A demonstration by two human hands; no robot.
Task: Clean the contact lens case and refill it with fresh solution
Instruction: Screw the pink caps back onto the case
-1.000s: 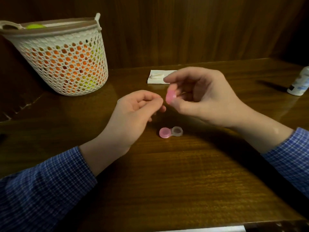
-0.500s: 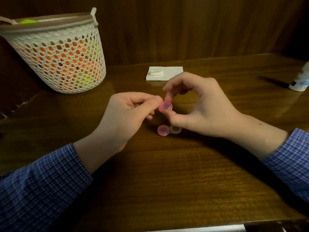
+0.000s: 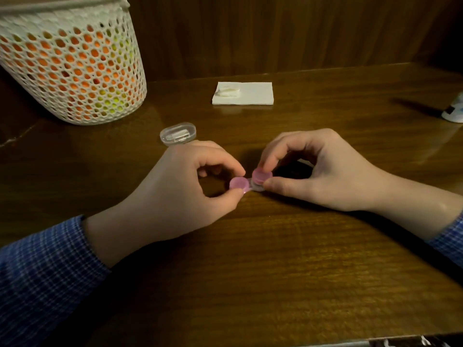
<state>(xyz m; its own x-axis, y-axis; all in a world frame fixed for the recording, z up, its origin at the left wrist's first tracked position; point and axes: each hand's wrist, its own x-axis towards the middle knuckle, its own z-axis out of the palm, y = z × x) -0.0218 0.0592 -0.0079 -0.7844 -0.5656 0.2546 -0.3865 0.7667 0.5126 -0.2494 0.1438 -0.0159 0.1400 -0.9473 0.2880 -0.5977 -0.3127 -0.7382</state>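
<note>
The contact lens case (image 3: 250,184) lies on the wooden table between my hands, with a pink cap on each well. My left hand (image 3: 175,194) pinches the left end of the case at its pink cap (image 3: 239,183) between thumb and forefinger. My right hand (image 3: 323,169) pinches the right pink cap (image 3: 261,176), which sits on the right well, slightly raised. The solution bottle (image 3: 454,112) stands at the far right edge, mostly cut off by the frame.
A white mesh basket (image 3: 72,71) holding orange and yellow things stands at the back left. A small clear plastic box (image 3: 178,134) lies just beyond my left hand. A white napkin (image 3: 244,93) with a cotton pad on it lies at the back centre.
My right hand has brought the loose pink cap down onto the right well of the case. My left hand has dropped to the table and taken hold of the case's left end.
</note>
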